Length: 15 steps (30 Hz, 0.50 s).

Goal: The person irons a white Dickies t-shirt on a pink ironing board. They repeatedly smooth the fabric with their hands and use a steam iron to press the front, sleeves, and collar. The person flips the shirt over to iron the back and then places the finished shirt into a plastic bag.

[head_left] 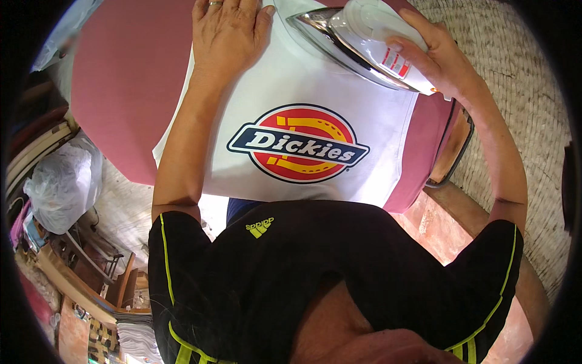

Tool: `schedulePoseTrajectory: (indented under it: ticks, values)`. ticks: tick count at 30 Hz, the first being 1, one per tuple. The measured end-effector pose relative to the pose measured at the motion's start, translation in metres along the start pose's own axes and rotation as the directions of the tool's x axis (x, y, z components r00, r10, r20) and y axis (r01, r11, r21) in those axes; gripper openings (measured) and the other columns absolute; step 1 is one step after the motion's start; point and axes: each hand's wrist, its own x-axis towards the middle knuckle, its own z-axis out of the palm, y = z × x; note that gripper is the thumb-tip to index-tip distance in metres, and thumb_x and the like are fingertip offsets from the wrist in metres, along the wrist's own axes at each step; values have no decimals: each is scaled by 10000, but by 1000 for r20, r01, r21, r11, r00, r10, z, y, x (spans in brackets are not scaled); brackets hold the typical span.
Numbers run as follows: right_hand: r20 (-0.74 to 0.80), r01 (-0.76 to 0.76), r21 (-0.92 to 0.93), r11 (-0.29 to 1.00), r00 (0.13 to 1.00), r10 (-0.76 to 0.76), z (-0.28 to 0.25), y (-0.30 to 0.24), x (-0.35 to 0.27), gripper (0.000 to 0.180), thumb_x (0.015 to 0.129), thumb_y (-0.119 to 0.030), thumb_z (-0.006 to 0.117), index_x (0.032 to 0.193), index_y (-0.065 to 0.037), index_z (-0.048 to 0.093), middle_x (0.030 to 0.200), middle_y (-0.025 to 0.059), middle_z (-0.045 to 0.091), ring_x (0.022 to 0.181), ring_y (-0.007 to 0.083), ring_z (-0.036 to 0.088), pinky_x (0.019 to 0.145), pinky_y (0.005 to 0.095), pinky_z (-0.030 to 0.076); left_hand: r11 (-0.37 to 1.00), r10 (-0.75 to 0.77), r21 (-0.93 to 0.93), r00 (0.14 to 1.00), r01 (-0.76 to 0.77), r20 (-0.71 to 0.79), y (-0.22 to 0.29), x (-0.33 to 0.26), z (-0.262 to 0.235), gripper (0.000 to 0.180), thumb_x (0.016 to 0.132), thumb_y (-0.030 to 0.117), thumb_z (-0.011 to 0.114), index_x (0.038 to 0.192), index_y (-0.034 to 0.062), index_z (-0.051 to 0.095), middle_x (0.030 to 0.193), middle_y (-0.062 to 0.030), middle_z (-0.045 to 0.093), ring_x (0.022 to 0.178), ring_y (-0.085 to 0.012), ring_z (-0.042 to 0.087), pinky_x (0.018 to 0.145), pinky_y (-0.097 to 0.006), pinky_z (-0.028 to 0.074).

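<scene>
A padded red surface (121,85) sits beneath my white cloth (260,91), pressing apparently midway. My iron (361,42) is at the cloth's far right; whether its plate touches, I cannot tell. The colored badge (298,144) lies on the cloth's near half, where the fabric looks smooth and probably finished. My right hand (441,64) has its fingers wrapped round the iron's handle; my left hand (225,39) rests flat, fingers extended, at the cloth's far left. The far end, out of frame, may remain.
</scene>
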Motion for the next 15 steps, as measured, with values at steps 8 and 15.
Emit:
schedulePoseTrajectory:
  ticks: [8,15]
  values:
    - [-89,-123,-138,983,990,111,0,-12,-17,374,961,-325,650,1112,11,593,922,169,689,867,224,678,753,356,536,1000,11,8,1000,-11,5,-1,1,0,531,971,287,531,1418,3,491,1508,-201,457,1411,-399,400,1157,-526,262]
    - [-212,-256,-25,966,946,246,19,8,-73,513,974,-285,653,1328,66,532,1015,174,701,910,160,663,833,314,537,999,32,14,999,-32,-12,2,5,-1,537,972,295,527,1418,-2,489,1512,-195,457,1414,-396,400,1151,-539,263]
